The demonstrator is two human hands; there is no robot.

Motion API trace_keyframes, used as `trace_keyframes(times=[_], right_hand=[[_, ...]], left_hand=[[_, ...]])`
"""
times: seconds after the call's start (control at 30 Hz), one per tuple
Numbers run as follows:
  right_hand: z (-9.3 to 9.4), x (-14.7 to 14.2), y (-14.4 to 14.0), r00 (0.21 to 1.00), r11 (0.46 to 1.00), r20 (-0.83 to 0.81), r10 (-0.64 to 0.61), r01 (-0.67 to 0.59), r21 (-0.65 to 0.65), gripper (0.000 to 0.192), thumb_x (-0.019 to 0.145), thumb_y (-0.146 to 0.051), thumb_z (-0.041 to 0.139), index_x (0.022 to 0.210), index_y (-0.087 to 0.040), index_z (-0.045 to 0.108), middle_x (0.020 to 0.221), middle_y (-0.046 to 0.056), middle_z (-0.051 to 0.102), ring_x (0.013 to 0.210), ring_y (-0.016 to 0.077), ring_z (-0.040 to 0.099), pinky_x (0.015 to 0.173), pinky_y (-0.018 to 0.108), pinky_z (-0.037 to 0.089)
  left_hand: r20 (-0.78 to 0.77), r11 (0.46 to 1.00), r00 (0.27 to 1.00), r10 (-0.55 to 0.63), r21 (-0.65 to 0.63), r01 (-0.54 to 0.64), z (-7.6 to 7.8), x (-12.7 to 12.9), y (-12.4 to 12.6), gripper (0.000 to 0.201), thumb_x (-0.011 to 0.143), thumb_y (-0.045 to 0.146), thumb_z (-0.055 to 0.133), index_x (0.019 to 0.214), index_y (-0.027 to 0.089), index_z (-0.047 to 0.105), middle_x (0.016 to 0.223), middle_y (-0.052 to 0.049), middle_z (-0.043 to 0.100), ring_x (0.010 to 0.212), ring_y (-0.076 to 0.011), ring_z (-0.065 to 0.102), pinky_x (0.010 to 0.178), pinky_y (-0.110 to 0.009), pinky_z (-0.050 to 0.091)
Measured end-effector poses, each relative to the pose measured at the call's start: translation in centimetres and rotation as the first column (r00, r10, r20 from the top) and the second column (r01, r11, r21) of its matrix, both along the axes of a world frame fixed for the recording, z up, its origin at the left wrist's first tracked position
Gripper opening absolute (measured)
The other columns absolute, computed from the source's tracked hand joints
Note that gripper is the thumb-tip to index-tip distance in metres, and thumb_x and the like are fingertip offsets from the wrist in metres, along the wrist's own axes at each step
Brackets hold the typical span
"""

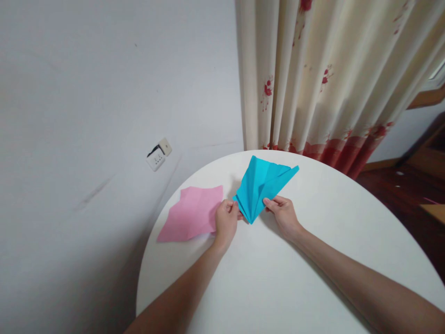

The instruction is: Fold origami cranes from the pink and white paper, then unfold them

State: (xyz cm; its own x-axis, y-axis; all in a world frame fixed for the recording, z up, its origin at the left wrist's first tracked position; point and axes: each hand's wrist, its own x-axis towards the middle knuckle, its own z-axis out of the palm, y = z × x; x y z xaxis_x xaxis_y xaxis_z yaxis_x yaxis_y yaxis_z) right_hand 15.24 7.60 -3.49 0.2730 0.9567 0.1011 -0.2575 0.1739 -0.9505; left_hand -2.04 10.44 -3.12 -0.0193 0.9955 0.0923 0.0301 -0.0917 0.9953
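On the round white table (313, 260), both hands pinch a folded blue paper (263, 185) at its narrow end. No brand, label or readable writing shows on either sheet, on the table or on the wall socket (159, 154).

The left hand (225, 221) is closed, thumb and fingers clamped on the left edge of the paper's pointed base. The right hand (283, 214) grips the right edge of the same base, thumb on top and fingers curled under. The two hands sit close together with the pointed base between them.

The blue paper is creased like a fan, its folds spreading from the point near the hands. Its long axis runs from that point, low and near the person, up and to the right toward the curtain (330, 79), with the wide end farthest from the person and lifted off the tabletop.

A pink paper (193, 213) lies flat just left of the left hand, its right edge touching or nearly touching that hand and its left corner reaching the table's left rim.

Open tabletop stretches wide to the right of the right hand and across the near half, under both forearms. The far rim lies just beyond the blue paper's wide end, close to the wall and the curtain.
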Motion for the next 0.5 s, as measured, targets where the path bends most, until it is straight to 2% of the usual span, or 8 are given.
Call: trace_keyframes(times=[0.1, 0.23, 0.37, 0.5], right_hand=[[0.0, 0.6, 0.3, 0.994, 0.999, -0.105, -0.044, 0.042, -0.023, 0.026, 0.068, -0.043, 0.077, 0.069, -0.018, 0.07, 0.067, 0.003, 0.065, 0.062, 0.0159, 0.05, 0.06, 0.031, 0.039], [0.4, 1.1, 0.7, 0.963, 1.0, -0.271, -0.007, 0.003, -0.015, 0.025, 0.069, -0.045, 0.076, 0.071, -0.021, 0.068, 0.072, 0.002, 0.066, 0.065, 0.0154, 0.051, 0.062, 0.03, 0.04], [0.8, 1.2, 0.7, 0.945, 0.999, -0.324, 0.036, -0.046, -0.023, 0.024, 0.072, -0.044, 0.074, 0.071, -0.022, 0.067, 0.071, 0.002, 0.063, 0.064, 0.015, 0.049, 0.062, 0.03, 0.039], [0.8, 1.3, 0.7, 0.93, 0.998, -0.366, 0.047, -0.057, -0.018, 0.023, 0.073, -0.041, 0.074, 0.068, -0.021, 0.065, 0.067, 0.0, 0.059, 0.063, 0.0138, 0.046, 0.061, 0.029, 0.038]], left_hand=[[0.056, 1.0, 0.998, 0.019, -0.018, -0.018, 0.2, 0.2, 0.0, 0.027, 0.081, 0.042, 0.059, 0.077, 0.018, 0.048, 0.063, 0.001, 0.063, 0.056, -0.0165, 0.066, 0.054, -0.03, 0.056], [0.21, 0.998, 0.978, 0.019, -0.066, -0.006, 0.7, 0.9, -0.7, 0.025, 0.083, 0.038, 0.058, 0.08, 0.019, 0.044, 0.068, 0.0, 0.065, 0.064, -0.0168, 0.068, 0.064, -0.034, 0.057], [0.341, 0.992, 0.939, 0.032, -0.126, 0.012, 0.9, 1.4, -1.2, 0.022, 0.084, 0.035, 0.057, 0.083, 0.019, 0.042, 0.074, -0.002, 0.067, 0.069, -0.0161, 0.068, 0.068, -0.034, 0.055], [0.409, 0.99, 0.913, -0.006, -0.123, 0.062, 1.2, 1.6, -1.5, 0.023, 0.085, 0.037, 0.057, 0.083, 0.02, 0.041, 0.081, -0.003, 0.067, 0.077, -0.0163, 0.067, 0.074, -0.034, 0.054]])
